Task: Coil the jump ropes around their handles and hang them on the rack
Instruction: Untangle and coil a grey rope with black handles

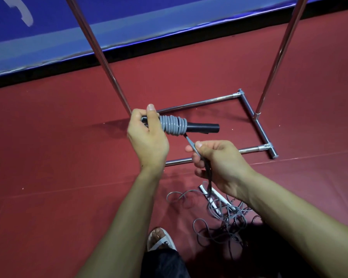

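My left hand (147, 137) grips one end of the black jump rope handles (203, 127), held level at mid-frame. Several turns of grey rope (173, 125) are coiled tight around them next to my thumb. My right hand (215, 165) pinches the loose run of that rope just below the coil, and the rope passes down through my fist. The chrome rack (255, 125) stands right behind my hands, its two uprights rising out of the top of the frame.
More grey rope (221, 219) lies tangled on the red floor mat below my right arm, with white handles (211, 197) among it. My sandalled foot (161, 239) is at the bottom. A blue padded barrier (48, 37) runs along the far edge.
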`<state>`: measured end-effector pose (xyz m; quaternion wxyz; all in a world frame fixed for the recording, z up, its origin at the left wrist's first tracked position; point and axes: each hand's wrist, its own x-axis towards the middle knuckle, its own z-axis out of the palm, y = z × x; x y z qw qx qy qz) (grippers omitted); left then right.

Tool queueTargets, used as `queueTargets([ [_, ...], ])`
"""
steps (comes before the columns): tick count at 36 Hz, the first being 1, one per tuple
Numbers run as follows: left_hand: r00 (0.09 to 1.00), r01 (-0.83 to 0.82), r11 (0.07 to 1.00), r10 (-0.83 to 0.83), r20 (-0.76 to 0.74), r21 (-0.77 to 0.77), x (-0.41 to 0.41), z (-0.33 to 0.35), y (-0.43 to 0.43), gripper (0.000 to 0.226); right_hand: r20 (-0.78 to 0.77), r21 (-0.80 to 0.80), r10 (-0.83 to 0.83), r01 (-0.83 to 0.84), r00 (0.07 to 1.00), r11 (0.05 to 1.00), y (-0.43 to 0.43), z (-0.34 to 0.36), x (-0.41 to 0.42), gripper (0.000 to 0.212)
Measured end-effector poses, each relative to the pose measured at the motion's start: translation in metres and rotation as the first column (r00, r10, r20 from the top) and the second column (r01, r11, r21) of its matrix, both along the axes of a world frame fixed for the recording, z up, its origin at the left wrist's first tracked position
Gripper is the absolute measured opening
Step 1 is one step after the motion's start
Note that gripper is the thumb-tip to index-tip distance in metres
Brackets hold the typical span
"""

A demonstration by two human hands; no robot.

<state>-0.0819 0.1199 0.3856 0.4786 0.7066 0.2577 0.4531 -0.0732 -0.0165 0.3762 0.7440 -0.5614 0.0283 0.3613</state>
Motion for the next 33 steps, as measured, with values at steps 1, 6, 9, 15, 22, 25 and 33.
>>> queueTargets([
  [1,1.000,0.003,1.000,-0.003,0.000,0.013,0.000,0.000,0.000,0.030,-0.041,0.032,-0.024,0.026,0.999,0.999,0.001,0.001,0.000,0.023],
  [6,1.000,0.009,0.997,-0.009,-0.004,0.081,-0.001,0.000,0.004,0.030,-0.029,0.024,-0.071,0.072,0.997,0.997,-0.002,0.003,0.000,0.015],
  [9,1.000,0.006,0.994,-0.006,-0.002,0.112,-0.002,0.002,0.005,0.032,0.118,-0.069,-0.047,0.056,0.992,0.996,-0.003,0.005,0.000,0.019],
  [15,0.999,0.035,0.971,-0.026,-0.045,0.236,-0.006,0.001,0.002,0.029,0.315,-0.297,0.070,0.028,0.947,0.954,-0.003,-0.007,-0.003,0.025],
  [22,0.995,0.065,0.920,-0.032,-0.091,0.385,-0.008,0.000,0.002,0.026,0.591,-0.547,0.277,0.124,0.758,0.828,-0.006,-0.016,-0.001,0.032],
  [25,0.993,0.087,0.892,-0.040,-0.112,0.445,-0.009,-0.003,0.004,0.024,0.568,-0.594,0.288,0.143,0.771,0.792,-0.009,-0.020,0.002,0.028],
  [33,0.990,0.134,0.855,-0.094,-0.104,0.501,-0.010,-0.003,0.004,0.028,0.453,-0.532,0.297,-0.013,0.841,0.846,-0.016,-0.014,0.009,0.032],
])
